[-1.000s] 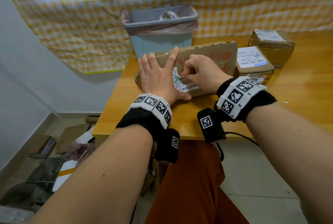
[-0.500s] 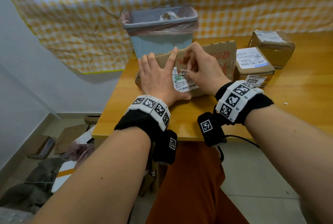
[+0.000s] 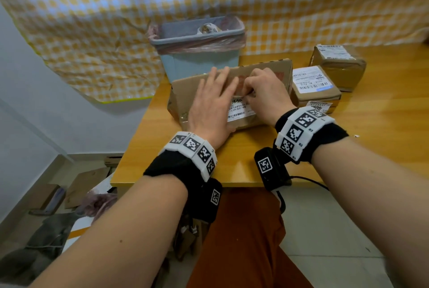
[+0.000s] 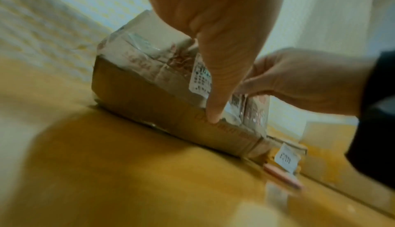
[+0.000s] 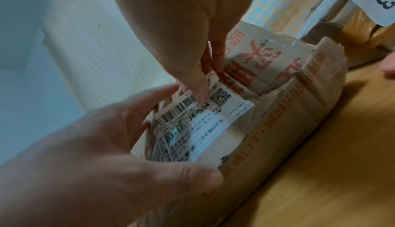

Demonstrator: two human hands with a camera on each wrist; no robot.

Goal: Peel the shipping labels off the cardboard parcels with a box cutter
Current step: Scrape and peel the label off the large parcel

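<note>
Hands work together on one big box [image 3: 183,92] at the near left of the desk [image 3: 383,139]. The left hand [image 3: 212,106] lies flat on the box with straight fingers, and I think it presses down so the box cannot slide. The right hand [image 5: 188,32] pinches the top edge of the white label [image 5: 205,125] between thumb and fingers [image 5: 198,90], most likely to pull it up off the cardboard. The label sits on the top of the box, between the two hands, and part of it looks lifted and wrinkled.

To the right of the big box, two smaller boxes [image 3: 315,88] wait with labels on them. Behind the big box stands a bin [image 3: 197,55], maybe for the peeled labels.

The left hand hides one side of the label. No cutter can be seen in either hand. A blurry pink thing [image 4: 282,176] lies on the desk just right of the big box; I cannot tell what it is.
</note>
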